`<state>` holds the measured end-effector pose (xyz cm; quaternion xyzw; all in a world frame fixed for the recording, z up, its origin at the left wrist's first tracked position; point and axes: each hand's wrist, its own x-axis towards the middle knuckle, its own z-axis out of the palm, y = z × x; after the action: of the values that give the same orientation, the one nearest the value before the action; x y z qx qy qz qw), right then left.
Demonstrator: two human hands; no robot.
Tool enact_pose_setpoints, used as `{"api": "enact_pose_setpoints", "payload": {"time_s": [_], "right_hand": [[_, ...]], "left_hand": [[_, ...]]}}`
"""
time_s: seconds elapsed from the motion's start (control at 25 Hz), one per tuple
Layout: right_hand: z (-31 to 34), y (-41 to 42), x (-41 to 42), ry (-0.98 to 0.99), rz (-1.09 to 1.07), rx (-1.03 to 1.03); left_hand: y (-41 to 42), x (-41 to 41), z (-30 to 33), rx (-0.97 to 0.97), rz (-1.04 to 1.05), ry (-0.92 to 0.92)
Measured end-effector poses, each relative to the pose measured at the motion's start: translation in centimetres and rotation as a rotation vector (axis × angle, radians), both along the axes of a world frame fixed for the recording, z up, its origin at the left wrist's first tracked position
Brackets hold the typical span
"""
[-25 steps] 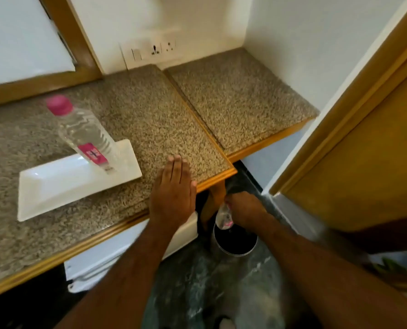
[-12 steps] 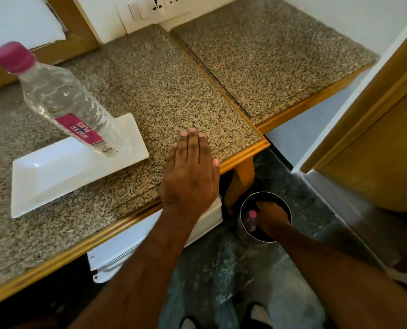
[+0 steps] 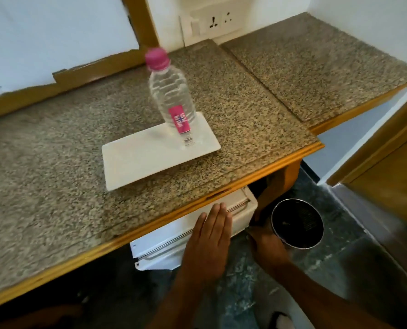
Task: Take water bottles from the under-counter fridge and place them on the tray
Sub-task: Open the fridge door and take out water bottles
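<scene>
Head camera looks down on a speckled grey granite counter with an orange wooden edge [image 3: 55, 176], where a flat white rectangular tray [image 3: 150, 160] carries one clear plastic water bottle with a pink cap and pink label [image 3: 173, 100], standing upright at the tray's right end. Below the counter edge the white top of the under-counter fridge door [image 3: 193, 231] juts out, seemingly ajar. The left hand [image 3: 209, 243] lies flat on that door, fingers straight and close together, gripping nothing. The right hand [image 3: 266, 245] is down in the dark gap between the door's corner and a round black metal bin [image 3: 297, 226] on the floor; its fingers are in shadow, so I cannot tell how far they are curled or whether they hold anything.

As I judge it, the step in hand is working the door, either to reach for another bottle or to shut up. To do it well, keep the flat left palm steadying the door so it does not swing, and bring the right hand clear of the bin rim (it sits very near) before lifting anything past the counter's overhang.

Counted: one bottle in view, one tray, one bin, two hands. Any bottles inside the fridge are hidden.
</scene>
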<state>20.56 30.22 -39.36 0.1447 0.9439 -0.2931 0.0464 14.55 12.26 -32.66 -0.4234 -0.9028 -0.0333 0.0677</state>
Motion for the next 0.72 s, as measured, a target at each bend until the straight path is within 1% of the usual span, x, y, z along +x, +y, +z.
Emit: {"api": "enact_pose_setpoints", "payload": {"time_s": [0.04, 0.12, 0.2, 0.28, 0.4, 0.48, 0.52, 0.6, 0.64, 0.72], "right_hand": [[-0.9, -1.9, -0.4, 0.000, 0.005, -0.015], [-2.8, -5.7, -1.2, 0.015, 0.034, -0.017], [-4.2, -8.9, -2.0, 0.073, 0.136, 0.034], [-6.0, -11.8, -2.9, 0.123, 0.249, 0.100], [-8.7, -15.4, -5.5, 0.121, 0.349, 0.146], [-9.4, -17.6, -7.1, 0.057, 0.355, 0.116], [-10.2, -18.5, -7.8, 0.012, 0.315, 0.050], [-11.1, -19.5, -8.8, 0.016, 0.195, -0.027], [-11.4, -19.8, -9.1, 0.035, 0.145, -0.025], [-12.0, -20.3, -9.2, 0.047, 0.140, 0.014]], "left_hand": [[-3.7, 0.3, -2.1, -0.097, 0.016, -0.047], [-10.6, 0.0, -5.5, -0.215, 0.145, -0.137], [-15.6, -0.9, -8.2, -0.252, 0.325, -0.247], [-19.0, -2.1, -10.9, -0.223, 0.424, -0.353], [-20.6, -4.1, -13.6, -0.213, 0.466, -0.468], [-20.6, -5.0, -15.0, -0.232, 0.466, -0.483], [-20.6, -5.1, -15.7, -0.258, 0.446, -0.454], [-20.5, -4.9, -16.7, -0.282, 0.442, -0.426], [-20.6, -4.6, -17.2, -0.286, 0.461, -0.441], [-20.8, -4.1, -18.2, -0.280, 0.487, -0.450]]}}
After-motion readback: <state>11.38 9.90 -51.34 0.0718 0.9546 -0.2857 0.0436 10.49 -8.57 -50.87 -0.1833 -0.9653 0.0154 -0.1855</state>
